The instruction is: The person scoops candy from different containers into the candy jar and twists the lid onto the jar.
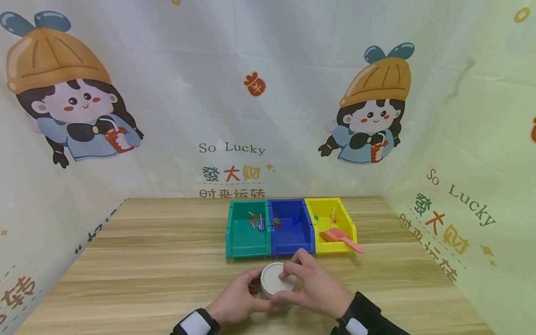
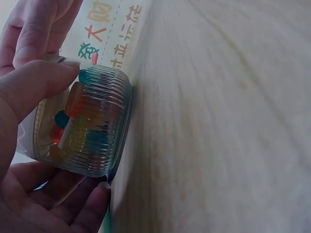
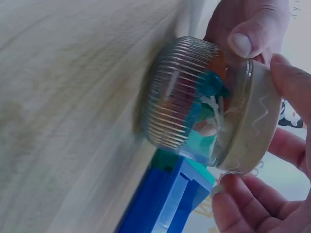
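Observation:
A clear ribbed jar [image 3: 177,97] stands upright on the table, with several colourful lollipops [image 3: 210,83] showing through its wall. A cream round lid [image 1: 274,278] sits on its mouth. My left hand [image 1: 238,298] grips the jar's body from the left, its thumb near the upper rim in the left wrist view. From the right, my right hand [image 1: 316,286] holds the lid, thumb at its near edge and other fingers around the far side and top.
Behind the jar three joined bins stand in a row: green [image 1: 249,246], blue [image 1: 293,242] and yellow [image 1: 351,225]. Lollipops or small candies lie in each. A pink scoop [image 1: 335,235] rests in the yellow bin, its handle over the front edge. Printed cloth [image 1: 293,116] encloses the wooden table [image 1: 159,246].

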Demonstrator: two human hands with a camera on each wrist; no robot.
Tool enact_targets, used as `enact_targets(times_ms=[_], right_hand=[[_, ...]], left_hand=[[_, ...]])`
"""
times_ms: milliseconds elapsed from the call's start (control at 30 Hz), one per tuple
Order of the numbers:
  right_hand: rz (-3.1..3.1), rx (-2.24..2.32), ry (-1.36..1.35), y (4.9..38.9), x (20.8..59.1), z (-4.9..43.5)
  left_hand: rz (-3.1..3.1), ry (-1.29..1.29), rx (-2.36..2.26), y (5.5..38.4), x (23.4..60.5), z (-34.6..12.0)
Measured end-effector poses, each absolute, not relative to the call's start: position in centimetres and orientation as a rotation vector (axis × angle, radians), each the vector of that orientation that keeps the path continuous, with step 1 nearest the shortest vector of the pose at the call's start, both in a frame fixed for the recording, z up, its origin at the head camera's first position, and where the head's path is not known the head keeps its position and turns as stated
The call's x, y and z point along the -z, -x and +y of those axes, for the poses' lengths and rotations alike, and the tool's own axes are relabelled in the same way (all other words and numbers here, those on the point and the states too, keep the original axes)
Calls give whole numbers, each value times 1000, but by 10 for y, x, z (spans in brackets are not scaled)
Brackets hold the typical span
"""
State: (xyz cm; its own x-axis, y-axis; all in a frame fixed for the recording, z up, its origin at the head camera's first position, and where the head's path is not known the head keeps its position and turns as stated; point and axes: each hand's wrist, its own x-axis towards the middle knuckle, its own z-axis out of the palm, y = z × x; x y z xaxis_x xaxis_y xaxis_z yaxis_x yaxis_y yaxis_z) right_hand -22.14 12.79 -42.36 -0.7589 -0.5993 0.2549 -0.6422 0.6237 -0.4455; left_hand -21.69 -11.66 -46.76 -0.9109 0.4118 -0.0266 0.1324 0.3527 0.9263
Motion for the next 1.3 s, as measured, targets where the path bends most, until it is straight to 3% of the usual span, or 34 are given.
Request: enact_targets(times_ms=[1300], right_hand=[[-2754, -834, -961, 213, 435, 124]], left_hand=[[2389, -601, -1551, 211, 464, -118]])
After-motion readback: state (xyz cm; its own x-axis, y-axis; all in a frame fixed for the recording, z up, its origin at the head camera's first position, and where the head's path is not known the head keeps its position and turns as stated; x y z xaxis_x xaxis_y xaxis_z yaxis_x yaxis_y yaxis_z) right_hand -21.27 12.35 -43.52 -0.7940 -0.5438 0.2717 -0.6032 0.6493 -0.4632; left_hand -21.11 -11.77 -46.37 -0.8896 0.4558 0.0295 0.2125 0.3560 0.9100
